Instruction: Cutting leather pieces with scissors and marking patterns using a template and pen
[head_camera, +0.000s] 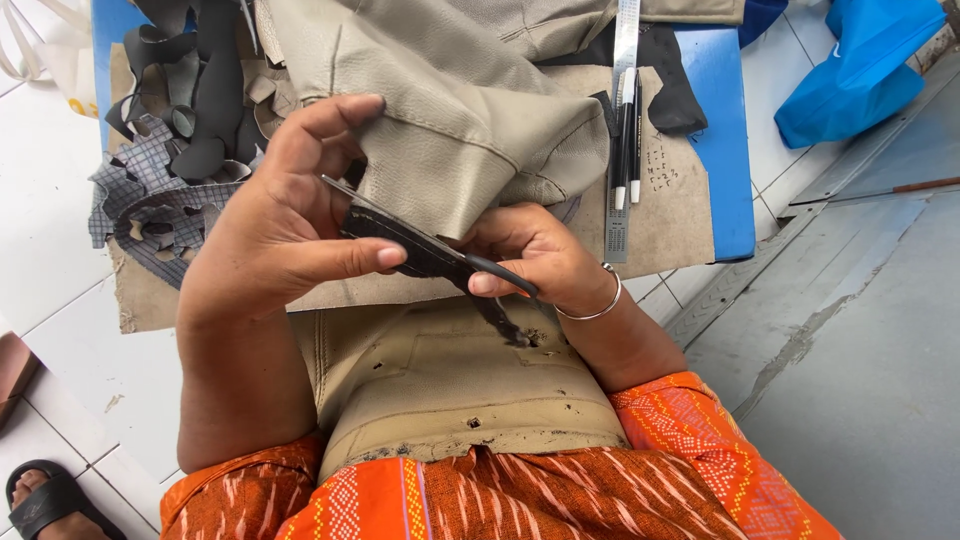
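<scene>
My left hand (285, 215) pinches a small black leather piece (385, 228) between thumb and fingers. My right hand (535, 255), with a silver bangle on the wrist, grips black-handled scissors (440, 250) whose blades run along the black piece. A large beige leather cover (450, 110) is draped just behind both hands, and more beige material (440, 385) lies over my lap below them.
A heap of black and checked scraps (170, 150) lies at the left on a brown board (680, 200) over a blue table (725, 130). A steel ruler (622, 120) and pens (628, 140) lie to the right. A blue bag (860, 70) sits on the floor at top right.
</scene>
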